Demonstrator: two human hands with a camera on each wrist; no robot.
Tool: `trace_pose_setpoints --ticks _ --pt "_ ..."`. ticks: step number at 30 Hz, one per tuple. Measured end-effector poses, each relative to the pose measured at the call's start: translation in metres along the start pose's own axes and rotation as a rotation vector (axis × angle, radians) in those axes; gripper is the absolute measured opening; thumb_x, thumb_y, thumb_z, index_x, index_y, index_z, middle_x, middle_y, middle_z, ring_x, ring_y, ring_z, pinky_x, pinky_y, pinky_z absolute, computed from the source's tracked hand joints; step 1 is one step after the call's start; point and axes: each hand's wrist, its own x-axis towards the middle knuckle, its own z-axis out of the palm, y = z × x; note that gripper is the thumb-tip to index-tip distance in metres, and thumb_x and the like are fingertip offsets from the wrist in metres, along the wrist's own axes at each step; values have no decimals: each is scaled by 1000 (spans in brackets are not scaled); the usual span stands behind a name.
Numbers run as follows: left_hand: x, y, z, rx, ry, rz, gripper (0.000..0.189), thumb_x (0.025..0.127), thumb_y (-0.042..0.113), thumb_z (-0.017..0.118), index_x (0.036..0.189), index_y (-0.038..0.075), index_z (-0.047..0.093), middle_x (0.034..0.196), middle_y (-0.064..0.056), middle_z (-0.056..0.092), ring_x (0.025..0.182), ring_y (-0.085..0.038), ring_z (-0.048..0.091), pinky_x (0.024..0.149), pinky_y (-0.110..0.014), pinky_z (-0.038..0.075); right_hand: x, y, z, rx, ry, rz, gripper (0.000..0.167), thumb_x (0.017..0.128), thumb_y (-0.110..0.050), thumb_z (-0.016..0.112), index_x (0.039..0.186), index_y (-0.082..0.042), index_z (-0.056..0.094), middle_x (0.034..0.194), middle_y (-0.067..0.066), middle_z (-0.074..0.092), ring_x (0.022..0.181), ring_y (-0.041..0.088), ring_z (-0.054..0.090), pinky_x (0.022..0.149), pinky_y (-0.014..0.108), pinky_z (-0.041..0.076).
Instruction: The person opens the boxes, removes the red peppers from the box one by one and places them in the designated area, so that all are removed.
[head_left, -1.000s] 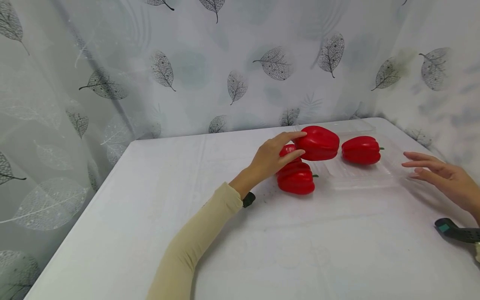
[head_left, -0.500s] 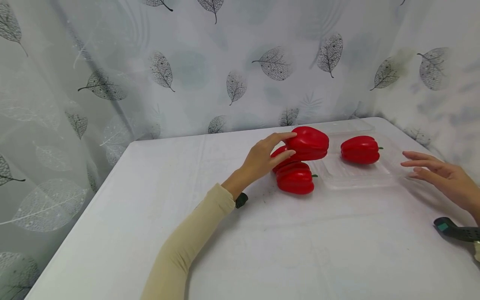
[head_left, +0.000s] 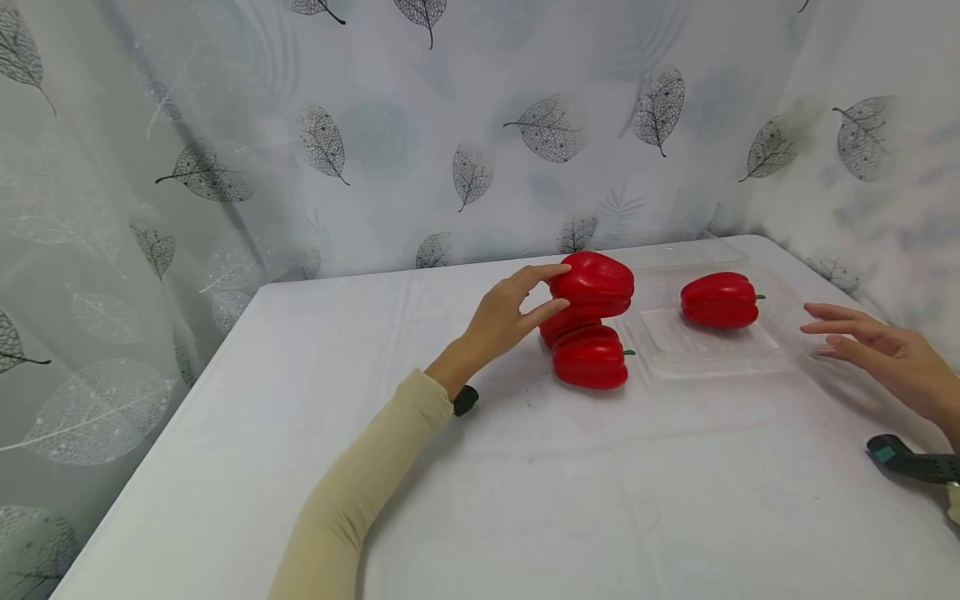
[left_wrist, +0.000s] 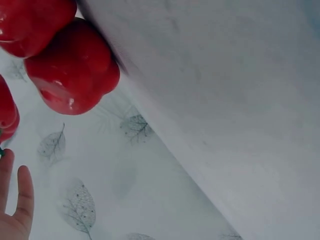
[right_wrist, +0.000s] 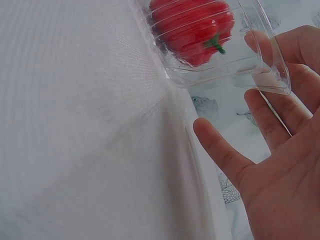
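My left hand [head_left: 501, 312] grips a red bell pepper [head_left: 592, 283] between thumb and fingers, above the left part of the table. Just under it sit two more red bell peppers; the front one [head_left: 591, 358] has a green stem, and the rear one [head_left: 557, 329] is partly hidden. Another bell pepper [head_left: 720, 300] lies in a clear plastic container [head_left: 720, 367] to the right. My right hand [head_left: 892, 354] is beside that container with fingers spread and nothing in them. In the right wrist view the fingers [right_wrist: 222, 150] overlap the container's clear wall.
All this stands on a white-covered table [head_left: 600, 500]. A leaf-patterned curtain [head_left: 390, 150] hangs behind it and along both sides. The container's clear lid [head_left: 693, 252] stretches toward the table's back edge. Dark devices are strapped at both wrists, such as the right wrist camera [head_left: 907, 460].
My left hand has carried the held bell pepper leftward, away from the container and over the two table peppers. The rear pepper shifted slightly left. My right hand stays put.
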Motion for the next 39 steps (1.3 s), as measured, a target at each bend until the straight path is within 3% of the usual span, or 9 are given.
trace_pose_setpoints --ticks 6,14,21,39 --pt "-5 -4 -4 1 7 2 47 92 18 69 136 9 54 132 -5 60 119 -15 57 96 -20 46 0 1 0 5 6 -8 40 102 -27 52 132 0 55 149 -27 30 119 -14 31 69 -4 33" --pt "-10 -11 -11 16 14 -23 48 92 20 69 137 12 54 127 -4 61 114 -14 56 90 -22 47 0 0 0 -5 2 -1 41 102 -28 51 133 -1 54 149 -27 29 125 -11 31 70 -4 33" --pt "-16 -15 -18 25 37 -23 48 92 18 69 137 11 54 125 -5 61 112 -15 55 87 -25 49 0 1 1 20 9 -13 41 102 -27 52 132 0 55 150 -25 31 106 -19 31 70 -4 35" --pt "-24 -21 -31 28 53 -48 48 92 18 69 137 10 54 128 -7 61 113 -17 56 87 -29 51 -1 -1 -2 31 3 -33 38 102 -24 51 130 2 55 147 -25 34 106 -18 33 70 -3 36"
